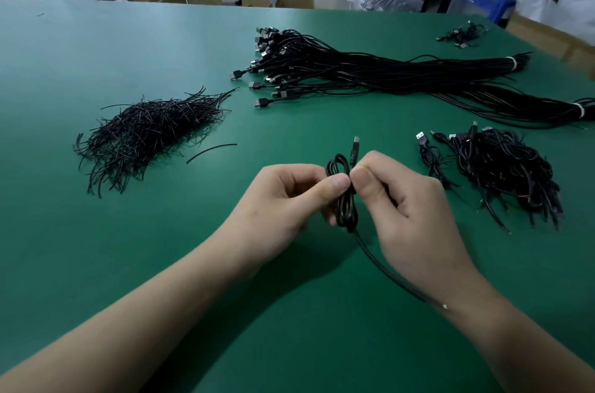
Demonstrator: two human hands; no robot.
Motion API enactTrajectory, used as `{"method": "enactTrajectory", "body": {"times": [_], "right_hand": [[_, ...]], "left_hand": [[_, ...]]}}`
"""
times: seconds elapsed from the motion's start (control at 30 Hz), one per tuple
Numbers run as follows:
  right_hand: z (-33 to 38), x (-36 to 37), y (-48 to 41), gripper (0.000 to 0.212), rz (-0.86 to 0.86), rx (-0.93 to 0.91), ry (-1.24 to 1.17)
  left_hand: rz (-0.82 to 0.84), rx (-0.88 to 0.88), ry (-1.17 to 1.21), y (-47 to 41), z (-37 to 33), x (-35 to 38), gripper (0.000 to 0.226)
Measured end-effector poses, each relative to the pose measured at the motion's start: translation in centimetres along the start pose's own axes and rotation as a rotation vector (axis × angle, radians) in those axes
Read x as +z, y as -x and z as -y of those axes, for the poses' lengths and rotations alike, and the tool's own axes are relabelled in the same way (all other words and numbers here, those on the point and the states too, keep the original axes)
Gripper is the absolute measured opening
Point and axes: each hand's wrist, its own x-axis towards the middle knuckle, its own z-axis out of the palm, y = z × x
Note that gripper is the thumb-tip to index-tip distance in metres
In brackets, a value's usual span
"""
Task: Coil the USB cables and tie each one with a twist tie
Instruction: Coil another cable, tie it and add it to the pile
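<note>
Left hand (283,199) grip: thumb and curled fingers pinch the waist of the coiled USB cable (347,214). Right hand (409,199) grip: thumb and forefinger pinch the same waist from the other side, the two thumbs nearly touching. The coil is held above the green tabletop (128,54), between the two grips. Whether a tie sits at the waist cannot be told.

The USB plug (354,151) stands up just above the coil. A loose tail (386,270) runs from the coil's lower loop down toward the right wrist.

Left of the coil and farther off lies the heap of twist ties (145,135), with one single tie (211,151) nearer the coil. Right of the coil lies a pile of coiled cables (505,167). Beyond the coil lies a long bundle of straight cables (370,77), bound with white bands (512,63).

Any lettering on these items is too small to read.
</note>
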Motion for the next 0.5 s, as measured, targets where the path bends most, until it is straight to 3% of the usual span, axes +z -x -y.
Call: {"method": "enactTrajectory", "body": {"times": [0.13,0.2,0.27,0.33,0.4,0.5], "right_hand": [[0.2,0.3,-0.2,0.038,0.083,0.319,-0.373],[0.2,0.2,-0.2,0.034,0.132,0.501,-0.602],[0.4,0.2,-0.2,0.03,0.166,0.619,-0.783],[0.6,0.3,-0.1,0.029,0.155,0.657,-0.862],[0.6,0.3,-0.2,0.029,0.111,0.581,-0.811],[0.3,0.0,-0.2,0.039,0.035,0.309,-0.428]], "left_hand": [[-0.258,0.395,-0.469,0.3,0.3,0.2,0.015],[-0.351,0.593,-0.698,0.4,0.6,0.1,0.017],[-0.367,0.836,-0.91,0.1,0.8,-0.4,0.016],[-0.338,0.938,-0.993,-0.2,0.6,-0.8,0.013],[-0.282,0.81,-0.827,-0.2,0.6,-0.8,0.017],[-0.239,0.312,-0.257,0.1,0.5,-0.5,0.037]]}}
